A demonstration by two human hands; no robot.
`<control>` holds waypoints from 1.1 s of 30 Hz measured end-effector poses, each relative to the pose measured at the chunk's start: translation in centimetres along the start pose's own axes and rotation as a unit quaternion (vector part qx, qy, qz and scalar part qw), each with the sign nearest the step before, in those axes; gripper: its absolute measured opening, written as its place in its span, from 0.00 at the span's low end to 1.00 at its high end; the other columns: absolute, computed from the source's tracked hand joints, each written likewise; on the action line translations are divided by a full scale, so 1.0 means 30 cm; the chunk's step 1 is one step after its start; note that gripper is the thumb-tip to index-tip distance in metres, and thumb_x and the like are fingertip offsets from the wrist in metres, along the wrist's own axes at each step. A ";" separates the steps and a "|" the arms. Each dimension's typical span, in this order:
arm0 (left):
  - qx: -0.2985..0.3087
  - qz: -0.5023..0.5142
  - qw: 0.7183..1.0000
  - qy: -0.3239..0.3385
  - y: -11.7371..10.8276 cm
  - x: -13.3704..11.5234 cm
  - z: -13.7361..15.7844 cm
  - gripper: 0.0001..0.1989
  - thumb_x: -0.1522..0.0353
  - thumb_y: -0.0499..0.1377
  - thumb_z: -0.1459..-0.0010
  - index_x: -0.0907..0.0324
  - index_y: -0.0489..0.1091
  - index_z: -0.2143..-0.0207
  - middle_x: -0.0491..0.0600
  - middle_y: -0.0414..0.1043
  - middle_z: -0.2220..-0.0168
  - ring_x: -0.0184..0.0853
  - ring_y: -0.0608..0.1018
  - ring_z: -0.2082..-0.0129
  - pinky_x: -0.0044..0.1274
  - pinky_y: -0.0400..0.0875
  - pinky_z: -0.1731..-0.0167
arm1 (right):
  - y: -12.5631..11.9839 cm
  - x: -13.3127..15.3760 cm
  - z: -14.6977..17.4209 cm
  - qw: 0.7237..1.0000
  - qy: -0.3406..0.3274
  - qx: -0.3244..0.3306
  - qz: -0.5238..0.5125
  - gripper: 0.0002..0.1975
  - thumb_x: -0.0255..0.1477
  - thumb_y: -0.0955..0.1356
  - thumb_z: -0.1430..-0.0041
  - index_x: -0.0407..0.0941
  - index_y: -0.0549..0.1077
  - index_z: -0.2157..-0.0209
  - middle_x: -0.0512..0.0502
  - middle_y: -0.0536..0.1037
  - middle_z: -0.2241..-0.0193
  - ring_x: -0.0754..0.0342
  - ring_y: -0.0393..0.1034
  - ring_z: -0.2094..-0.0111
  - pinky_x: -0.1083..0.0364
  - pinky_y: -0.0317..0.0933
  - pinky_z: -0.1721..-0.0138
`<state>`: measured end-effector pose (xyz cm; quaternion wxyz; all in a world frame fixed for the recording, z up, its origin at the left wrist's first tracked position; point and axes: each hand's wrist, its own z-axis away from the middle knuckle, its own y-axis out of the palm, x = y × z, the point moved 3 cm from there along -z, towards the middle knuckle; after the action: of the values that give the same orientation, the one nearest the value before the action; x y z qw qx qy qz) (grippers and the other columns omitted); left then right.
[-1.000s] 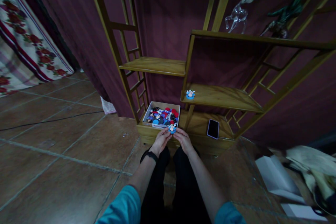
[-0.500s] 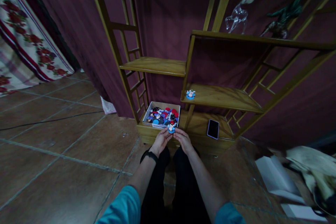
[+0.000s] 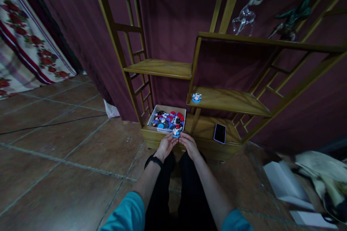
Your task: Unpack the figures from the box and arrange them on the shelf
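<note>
No lettering, labels, numbers or signs legible anywhere in view.

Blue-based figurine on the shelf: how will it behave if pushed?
The figurine would probably slide, not roll: its blue base looks flat. Pushed forward, it might fall: the front edge of the shelf is close. Likely light: the left hand holds a similar figurine by the fingertips.

Reaching in from seven o'clock with left forearm [image 3: 148, 178], from five with right forearm [image 3: 210, 182]; holding left hand [image 3: 166, 145] and right hand [image 3: 189, 144] close together, fingers bent.
</note>
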<state>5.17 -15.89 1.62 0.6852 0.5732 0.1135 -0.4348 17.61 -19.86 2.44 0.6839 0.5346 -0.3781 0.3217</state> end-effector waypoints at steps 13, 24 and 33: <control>0.013 0.011 1.000 -0.011 -0.002 0.006 -0.004 0.14 0.69 0.55 0.44 0.63 0.67 0.55 0.53 0.74 0.71 0.32 0.76 0.72 0.26 0.71 0.65 | -0.007 -0.017 -0.011 1.000 0.001 0.003 0.002 0.16 0.31 0.73 0.63 0.44 0.77 0.67 0.44 0.79 0.65 0.49 0.72 0.62 0.48 0.62 0.54; 0.004 0.010 1.000 -0.022 -0.006 0.008 -0.011 0.12 0.69 0.55 0.44 0.64 0.68 0.58 0.54 0.74 0.71 0.32 0.76 0.72 0.25 0.71 0.66 | -0.009 -0.018 -0.011 1.000 -0.001 0.010 0.003 0.15 0.31 0.72 0.62 0.44 0.77 0.67 0.45 0.79 0.65 0.51 0.72 0.63 0.49 0.62 0.54; 0.027 0.009 1.000 -0.009 -0.009 0.008 -0.007 0.11 0.71 0.57 0.46 0.63 0.68 0.59 0.53 0.74 0.70 0.32 0.76 0.69 0.25 0.70 0.63 | -0.008 -0.020 -0.011 1.000 0.000 0.011 -0.003 0.16 0.30 0.73 0.62 0.45 0.77 0.66 0.46 0.79 0.66 0.52 0.72 0.62 0.50 0.61 0.53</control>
<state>5.19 -15.81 1.22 0.6743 0.5887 0.0905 -0.4366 17.55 -19.60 1.75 0.6786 0.5433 -0.3733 0.3238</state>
